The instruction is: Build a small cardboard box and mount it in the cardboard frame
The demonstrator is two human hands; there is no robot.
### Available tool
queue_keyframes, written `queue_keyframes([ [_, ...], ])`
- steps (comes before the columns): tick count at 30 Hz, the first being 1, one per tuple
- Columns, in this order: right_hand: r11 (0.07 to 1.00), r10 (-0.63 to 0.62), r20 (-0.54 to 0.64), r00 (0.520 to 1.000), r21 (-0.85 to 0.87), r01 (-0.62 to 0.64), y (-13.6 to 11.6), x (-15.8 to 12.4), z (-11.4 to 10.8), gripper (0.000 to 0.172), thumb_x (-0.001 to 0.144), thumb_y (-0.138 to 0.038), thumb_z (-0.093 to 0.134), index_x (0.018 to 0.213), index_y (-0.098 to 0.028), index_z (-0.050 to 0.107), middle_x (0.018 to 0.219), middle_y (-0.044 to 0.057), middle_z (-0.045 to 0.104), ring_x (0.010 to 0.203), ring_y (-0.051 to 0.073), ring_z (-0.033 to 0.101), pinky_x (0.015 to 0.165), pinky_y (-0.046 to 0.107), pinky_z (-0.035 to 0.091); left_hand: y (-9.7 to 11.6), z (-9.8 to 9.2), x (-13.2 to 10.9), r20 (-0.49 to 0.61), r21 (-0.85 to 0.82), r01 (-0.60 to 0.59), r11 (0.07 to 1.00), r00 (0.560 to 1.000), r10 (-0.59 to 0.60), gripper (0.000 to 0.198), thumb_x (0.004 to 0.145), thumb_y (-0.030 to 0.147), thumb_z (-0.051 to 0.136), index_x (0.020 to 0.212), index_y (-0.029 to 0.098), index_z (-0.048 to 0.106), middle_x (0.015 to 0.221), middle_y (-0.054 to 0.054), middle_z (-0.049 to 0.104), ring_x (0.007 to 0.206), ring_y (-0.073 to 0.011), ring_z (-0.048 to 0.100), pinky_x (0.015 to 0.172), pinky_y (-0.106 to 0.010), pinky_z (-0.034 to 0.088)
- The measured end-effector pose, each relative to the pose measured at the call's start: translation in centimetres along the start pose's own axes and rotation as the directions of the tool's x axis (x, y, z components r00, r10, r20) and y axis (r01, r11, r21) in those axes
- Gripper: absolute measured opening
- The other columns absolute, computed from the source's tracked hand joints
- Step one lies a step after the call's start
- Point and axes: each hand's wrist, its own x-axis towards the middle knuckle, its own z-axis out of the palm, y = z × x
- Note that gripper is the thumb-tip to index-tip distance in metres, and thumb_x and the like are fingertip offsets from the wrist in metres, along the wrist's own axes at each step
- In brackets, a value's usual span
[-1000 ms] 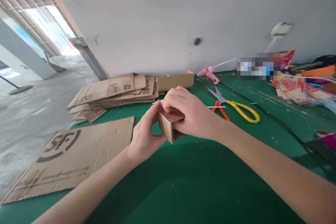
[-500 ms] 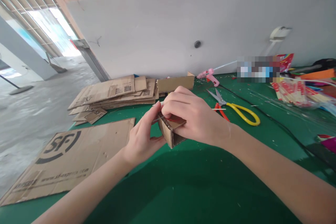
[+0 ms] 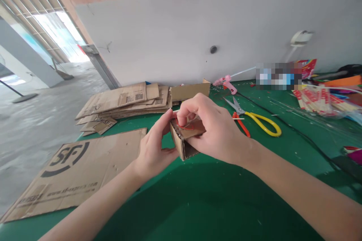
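Note:
A small open-ended box of brown corrugated cardboard is held above the table in the middle of the view. My left hand grips its left side, thumb low and forefinger at the upper edge. My right hand is closed on the box's right part, with its thumb at the opening under the top panel and bent fingers on top. By those fingertips, a thin red-orange loop lies on the top panel; whether it is string or a band I cannot tell. A thin pale stick shows beyond my right hand.
Yellow-and-red-handled scissors and a pink glue gun lie on the green table. Stacked cardboard and a large printed sheet are on the left. Packaged sticks and a dark cable lie right.
My right fingers have lifted and bent more sharply over the box top, so more of the top panel and the red-orange loop shows. My left hand keeps its hold.

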Motion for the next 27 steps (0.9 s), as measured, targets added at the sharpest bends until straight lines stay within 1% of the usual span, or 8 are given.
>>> queue_keyframes([
  [3, 0.998, 0.057, -0.021, 0.998, 0.017, -0.057, 0.2, -0.1, 0.0, 0.031, 0.072, -0.003, 0.055, 0.093, -0.023, 0.044, 0.088, -0.001, 0.059, 0.074, 0.010, 0.059, 0.060, 0.021, 0.049, 0.4, 0.1, 0.3, 0.002, -0.044, 0.012, 0.999, 1.000, -0.012, 0.087, 0.068, 0.019, 0.078, 0.142, 0.032, 0.034, 0.132, -0.006, 0.060, 0.109, -0.0246, 0.065, 0.093, -0.036, 0.057],
  [5, 0.997, 0.059, -0.047, 0.997, -0.046, -0.061, 0.6, -0.2, 0.0, 0.027, 0.074, -0.006, 0.056, 0.094, -0.022, 0.046, 0.091, 0.000, 0.060, 0.077, 0.012, 0.061, 0.063, 0.023, 0.050, 0.6, 0.1, 0.6, 0.011, -0.081, 0.018, 0.997, 1.000, -0.017, 0.086, 0.067, 0.019, 0.079, 0.141, 0.030, 0.036, 0.129, -0.007, 0.061, 0.109, -0.0249, 0.065, 0.091, -0.035, 0.058],
  [9, 0.979, -0.045, -0.062, 0.997, -0.201, 0.032, 1.4, -0.3, 0.0, 0.023, 0.075, -0.007, 0.055, 0.092, -0.022, 0.049, 0.090, 0.002, 0.062, 0.084, 0.015, 0.060, 0.066, 0.026, 0.049, 0.6, 0.3, 0.9, 0.031, -0.139, 0.109, 0.984, 0.994, -0.105, 0.081, 0.066, 0.020, 0.079, 0.138, 0.026, 0.041, 0.127, -0.010, 0.062, 0.111, -0.0260, 0.064, 0.089, -0.035, 0.059],
  [12, 0.970, -0.101, -0.073, 0.992, -0.229, 0.082, 1.7, -0.4, 0.1, 0.022, 0.077, -0.006, 0.053, 0.092, -0.021, 0.050, 0.088, 0.002, 0.062, 0.083, 0.016, 0.059, 0.067, 0.027, 0.048, 0.6, 0.6, 0.8, 0.041, -0.175, 0.159, 0.972, 0.987, -0.154, 0.082, 0.064, 0.019, 0.080, 0.136, 0.025, 0.043, 0.128, -0.010, 0.061, 0.110, -0.0263, 0.065, 0.091, -0.036, 0.058],
  [16, 0.969, -0.105, -0.029, 0.994, -0.228, 0.095, 1.8, -0.3, 0.2, 0.020, 0.078, -0.006, 0.049, 0.090, -0.021, 0.049, 0.085, 0.003, 0.062, 0.083, 0.017, 0.057, 0.067, 0.028, 0.047, 0.7, 1.0, 0.6, 0.045, -0.180, 0.184, 0.966, 0.983, -0.179, 0.083, 0.062, 0.022, 0.082, 0.135, 0.024, 0.043, 0.126, -0.010, 0.063, 0.108, -0.0265, 0.066, 0.088, -0.036, 0.059],
  [21, 0.978, -0.081, 0.016, 0.997, -0.190, 0.083, 2.4, -0.3, 0.2, 0.018, 0.077, -0.005, 0.049, 0.089, -0.019, 0.048, 0.083, 0.004, 0.061, 0.081, 0.016, 0.055, 0.068, 0.027, 0.045, 0.5, 1.7, 0.1, 0.032, -0.161, 0.155, 0.975, 0.988, -0.152, 0.083, 0.061, 0.023, 0.084, 0.134, 0.023, 0.044, 0.122, -0.009, 0.064, 0.106, -0.0259, 0.066, 0.085, -0.035, 0.060],
  [24, 0.982, -0.062, 0.065, 0.996, -0.176, 0.072, 2.7, -0.4, 0.0, 0.017, 0.078, -0.005, 0.048, 0.089, -0.018, 0.049, 0.085, 0.005, 0.062, 0.083, 0.017, 0.053, 0.069, 0.028, 0.044, 0.3, 2.2, -0.1, 0.039, -0.148, 0.190, 0.971, 0.982, -0.186, 0.084, 0.062, 0.027, 0.084, 0.135, 0.023, 0.042, 0.123, -0.010, 0.064, 0.107, -0.0271, 0.066, 0.082, -0.035, 0.061],
  [27, 0.981, -0.007, 0.121, 0.993, -0.191, 0.030, 2.7, -0.4, -0.2, 0.019, 0.080, -0.003, 0.045, 0.091, -0.017, 0.050, 0.088, 0.007, 0.063, 0.085, 0.018, 0.052, 0.071, 0.030, 0.043, 0.5, 2.6, -0.3, 0.027, -0.118, 0.225, 0.967, 0.974, -0.223, 0.083, 0.063, 0.031, 0.083, 0.135, 0.022, 0.042, 0.122, -0.011, 0.065, 0.105, -0.0276, 0.066, 0.080, -0.036, 0.062],
])
